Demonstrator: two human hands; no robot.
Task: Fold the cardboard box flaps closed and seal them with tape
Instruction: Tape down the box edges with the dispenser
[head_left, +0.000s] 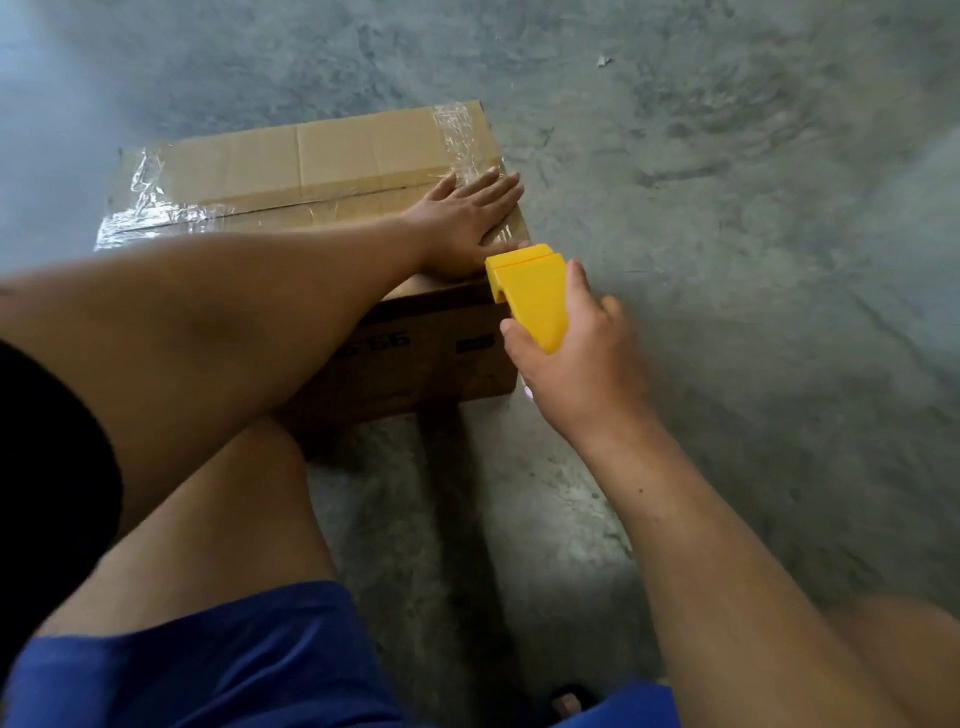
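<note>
Blue shorts (208, 670) and bare knees are seen nearest, with the cardboard box (322, 171) set on the concrete floor (727, 260) just beyond them. The left hand (467, 223) is laid flat, fingers spread, on the box's right end, over the tape (462, 140). The yellow tape dispenser (530, 291) is gripped by the right hand (576, 358), touching the box's near right corner. The box's long axis runs leftward from both hands; the taped seam is judged nearer the left hand.
</note>
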